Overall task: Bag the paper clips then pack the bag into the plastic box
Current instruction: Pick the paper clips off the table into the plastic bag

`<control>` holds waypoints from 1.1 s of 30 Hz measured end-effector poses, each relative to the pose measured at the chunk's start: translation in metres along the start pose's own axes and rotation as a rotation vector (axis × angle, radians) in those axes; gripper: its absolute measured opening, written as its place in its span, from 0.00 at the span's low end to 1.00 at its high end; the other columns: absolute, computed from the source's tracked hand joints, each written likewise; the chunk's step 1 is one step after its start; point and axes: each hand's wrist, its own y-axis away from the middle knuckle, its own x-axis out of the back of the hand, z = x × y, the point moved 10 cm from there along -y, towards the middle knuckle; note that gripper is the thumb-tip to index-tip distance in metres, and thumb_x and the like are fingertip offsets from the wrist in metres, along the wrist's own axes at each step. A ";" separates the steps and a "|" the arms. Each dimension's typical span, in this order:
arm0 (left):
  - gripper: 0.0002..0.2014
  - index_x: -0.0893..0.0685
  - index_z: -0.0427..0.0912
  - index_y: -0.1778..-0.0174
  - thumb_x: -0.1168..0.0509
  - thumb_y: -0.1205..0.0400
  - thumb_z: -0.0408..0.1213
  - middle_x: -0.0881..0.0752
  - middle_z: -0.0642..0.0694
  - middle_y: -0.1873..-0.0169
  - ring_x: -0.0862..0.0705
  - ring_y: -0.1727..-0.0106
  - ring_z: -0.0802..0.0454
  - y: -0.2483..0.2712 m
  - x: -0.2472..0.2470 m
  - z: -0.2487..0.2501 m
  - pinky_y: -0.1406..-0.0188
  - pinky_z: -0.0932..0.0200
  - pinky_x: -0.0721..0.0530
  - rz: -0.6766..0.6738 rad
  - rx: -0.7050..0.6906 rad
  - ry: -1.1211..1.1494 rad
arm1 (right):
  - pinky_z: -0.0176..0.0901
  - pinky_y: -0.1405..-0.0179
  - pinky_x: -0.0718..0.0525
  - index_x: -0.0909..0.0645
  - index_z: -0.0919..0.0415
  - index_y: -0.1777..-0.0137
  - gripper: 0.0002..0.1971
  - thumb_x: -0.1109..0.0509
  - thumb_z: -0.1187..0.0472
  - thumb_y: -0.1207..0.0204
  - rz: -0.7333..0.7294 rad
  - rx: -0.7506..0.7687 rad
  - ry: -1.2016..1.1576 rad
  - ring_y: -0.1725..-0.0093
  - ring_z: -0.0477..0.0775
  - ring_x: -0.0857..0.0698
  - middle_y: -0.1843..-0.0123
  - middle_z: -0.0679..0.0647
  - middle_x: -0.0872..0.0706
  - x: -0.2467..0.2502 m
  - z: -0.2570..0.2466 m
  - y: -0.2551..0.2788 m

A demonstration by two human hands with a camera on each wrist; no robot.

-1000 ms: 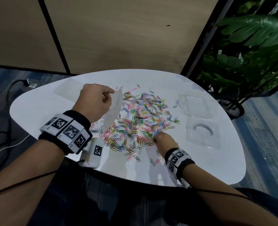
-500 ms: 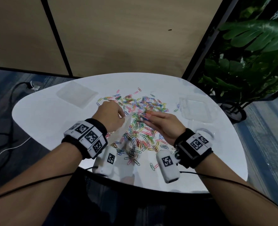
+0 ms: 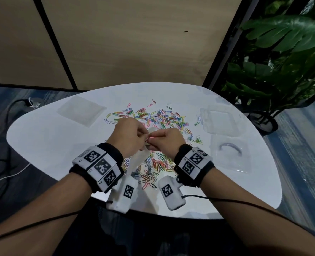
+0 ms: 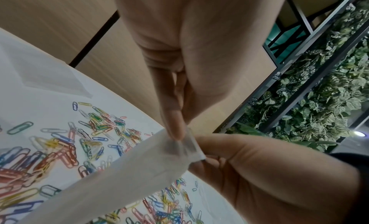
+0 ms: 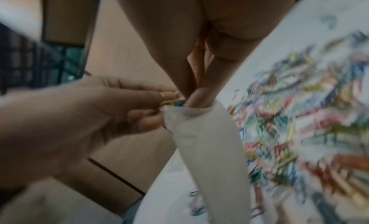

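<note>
Left hand [image 3: 129,134]: fingers pinch the bag [image 4: 119,172] mouth, above the surface's near edge.
Right hand [image 3: 168,143]: fingers pinch paper clips [image 5: 172,103] at the mouth.
Risk: narrow opening, so clips could spill.
Plastic box [image 3: 230,154]: right edge, waiting.

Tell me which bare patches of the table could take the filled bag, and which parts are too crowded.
Bare: the left part of the table, between the flat clear sheet and the near rim; the near right corner, below the plastic box; and the far edge beyond the paper clips. Crowded: the middle, strewn with clips around both hands, and the right side, taken by the open box.
</note>
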 end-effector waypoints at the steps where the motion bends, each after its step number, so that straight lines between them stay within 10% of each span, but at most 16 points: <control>1: 0.05 0.07 0.35 0.50 0.29 0.18 0.30 0.08 0.41 0.69 0.08 0.72 0.50 0.001 0.001 0.002 0.65 0.62 0.08 -0.001 -0.015 0.004 | 0.53 0.51 0.08 0.10 0.65 0.57 0.04 0.25 0.72 0.27 0.027 0.032 0.083 0.62 0.60 0.08 0.62 0.64 0.08 0.003 -0.004 0.000; 11: 0.06 0.07 0.36 0.51 0.30 0.19 0.28 0.07 0.41 0.62 0.06 0.68 0.48 0.003 0.012 0.006 0.64 0.63 0.09 0.027 -0.041 0.036 | 0.16 0.70 0.28 0.08 0.57 0.49 0.11 0.30 0.67 0.25 0.038 0.343 0.582 0.68 0.36 0.19 0.63 0.49 0.12 -0.007 -0.037 0.014; 19: 0.05 0.06 0.38 0.53 0.28 0.20 0.31 0.07 0.42 0.65 0.08 0.72 0.50 -0.002 0.031 0.002 0.63 0.56 0.06 0.132 -0.030 0.044 | 0.46 0.57 0.08 0.09 0.56 0.50 0.07 0.25 0.66 0.26 0.094 0.372 0.344 0.54 0.54 0.09 0.54 0.53 0.08 0.053 -0.037 0.019; 23: 0.05 0.07 0.38 0.53 0.29 0.18 0.30 0.08 0.43 0.66 0.08 0.73 0.50 -0.001 0.040 -0.001 0.59 0.53 0.05 0.143 -0.028 0.043 | 0.56 0.32 0.19 0.33 0.49 0.20 0.50 0.14 0.44 0.43 -0.018 -0.127 1.111 0.33 0.58 0.19 0.27 0.58 0.25 0.103 0.062 0.002; 26: 0.05 0.06 0.39 0.53 0.29 0.18 0.31 0.09 0.45 0.67 0.09 0.75 0.55 0.001 0.049 -0.006 0.64 0.58 0.06 0.155 -0.026 0.032 | 0.57 0.27 0.23 0.53 0.50 0.14 0.70 0.12 0.40 0.52 -0.112 -0.284 1.160 0.24 0.62 0.27 0.21 0.61 0.41 0.108 0.119 0.014; 33: 0.06 0.06 0.36 0.50 0.28 0.19 0.31 0.07 0.40 0.62 0.07 0.70 0.45 0.006 0.069 -0.020 0.57 0.52 0.06 0.183 -0.006 0.003 | 0.46 0.29 0.23 0.41 0.52 0.17 0.55 0.14 0.48 0.42 -0.079 -0.047 1.024 0.32 0.59 0.24 0.27 0.58 0.37 0.064 0.133 0.010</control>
